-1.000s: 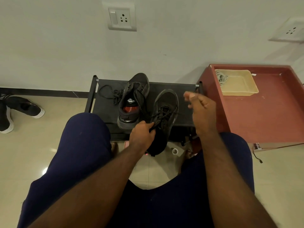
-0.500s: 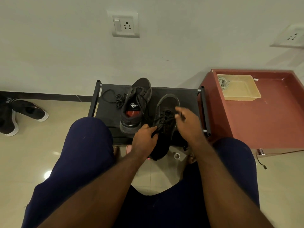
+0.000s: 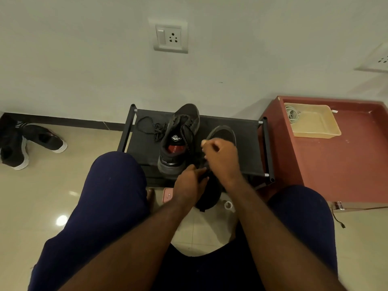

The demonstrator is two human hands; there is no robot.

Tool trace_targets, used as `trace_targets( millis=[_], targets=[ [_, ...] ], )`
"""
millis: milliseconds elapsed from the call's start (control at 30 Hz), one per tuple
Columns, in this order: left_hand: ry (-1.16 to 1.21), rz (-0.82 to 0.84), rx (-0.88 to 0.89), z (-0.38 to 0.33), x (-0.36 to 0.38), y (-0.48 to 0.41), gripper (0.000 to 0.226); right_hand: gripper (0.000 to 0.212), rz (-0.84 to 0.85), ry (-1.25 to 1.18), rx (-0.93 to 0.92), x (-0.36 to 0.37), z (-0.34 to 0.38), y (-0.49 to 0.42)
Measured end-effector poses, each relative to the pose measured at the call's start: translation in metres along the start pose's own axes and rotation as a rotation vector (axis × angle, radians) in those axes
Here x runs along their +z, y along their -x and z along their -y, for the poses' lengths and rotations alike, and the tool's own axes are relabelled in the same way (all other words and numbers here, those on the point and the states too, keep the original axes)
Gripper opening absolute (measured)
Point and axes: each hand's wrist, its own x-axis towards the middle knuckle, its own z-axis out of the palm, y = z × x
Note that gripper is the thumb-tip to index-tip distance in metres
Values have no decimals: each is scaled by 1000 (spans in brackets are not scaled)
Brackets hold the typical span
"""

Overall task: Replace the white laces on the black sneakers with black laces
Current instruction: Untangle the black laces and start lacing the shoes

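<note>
Seemingly white laces [image 3: 292, 114] fill tray [image 3: 315, 126].

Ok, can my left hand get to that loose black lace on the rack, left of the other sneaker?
Probably yes: the loose lace lies uncovered on the rack, though the other sneaker stands partly between. The left hand grips the near sneaker, so it must let go first.
</note>
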Motion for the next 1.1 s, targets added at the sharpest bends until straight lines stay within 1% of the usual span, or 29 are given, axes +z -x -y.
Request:
trace_targets(
  millis=[67,100,133,167,200,267,300,333,367,433,467,500,533,600,633,667,700,767,800,833,900,933,1000,1033,1100],
  targets=[
    [54,25,-74,1,-2,-1,34,30,-155,-82,78,-3,0,-22],
    [64,31,-83,0,-4,-1,36,29,-181,-77,94,-3,2,-34],
    [79,26,-77,-1,-5,-1,37,26,-151,-41,110,-2,5,-45],
    [78,25,-69,0,-4,-1,38,21,-74,5,119,1,7,-55],
    [85,19,-59,-2,-6,-1,37,18,44,54,137,6,10,-61],
    [83,16,-40,0,-5,-2,35,20,317,161,164,22,14,-66],
    [90,16,-28,0,-4,-4,33,25,419,247,163,31,13,-67],
    [97,9,-13,-1,-5,-4,29,28,472,344,156,40,11,-66],
    [109,-1,-3,-1,-5,-5,26,25,471,418,146,47,9,-65],
    [125,-15,3,-3,-5,-5,22,20,405,466,157,53,6,-62],
    [132,-16,-2,-3,-5,-5,22,21,397,420,176,54,6,-61],
    [129,-12,-12,-2,-5,-5,24,20,377,293,208,51,10,-59],
    [127,-7,-19,-2,-5,-4,27,18,326,88,251,46,17,-58],
    [118,-2,-46,-2,-6,-4,35,10,176,-467,354,25,39,-63],
    [116,-1,-59,-3,-6,-4,38,8,88,-725,372,9,52,-68],
    [116,-7,-69,-3,-6,-4,39,13,-5,-900,355,-9,63,-73],
    [112,-9,-75,-4,-6,-5,40,19,-91,-990,318,-30,71,-77],
    [91,-13,-78,-5,-7,-5,39,33,-209,-1034,237,-69,73,-80],
    [79,-15,-77,-6,-7,-5,38,39,-236,-1036,190,-86,68,-78],
    [72,-14,-78,-6,-9,-5,37,43,-238,-1015,150,-98,61,-74],
    [67,-29,-76,-10,-10,-5,35,45,-213,-850,141,-111,40,-59],
    [69,-45,-85,-11,-11,-5,33,44,-200,-736,185,-112,28,-49],
    [69,-89,-122,-16,-11,-4,28,43,-198,-523,336,-103,-2,-22],
    [63,-100,-141,-19,-11,-4,25,43,-224,-442,413,-95,-18,-8],
    [39,-99,-164,-23,-12,-2,20,43,-314,-410,506,-75,-42,8]
  ],
)
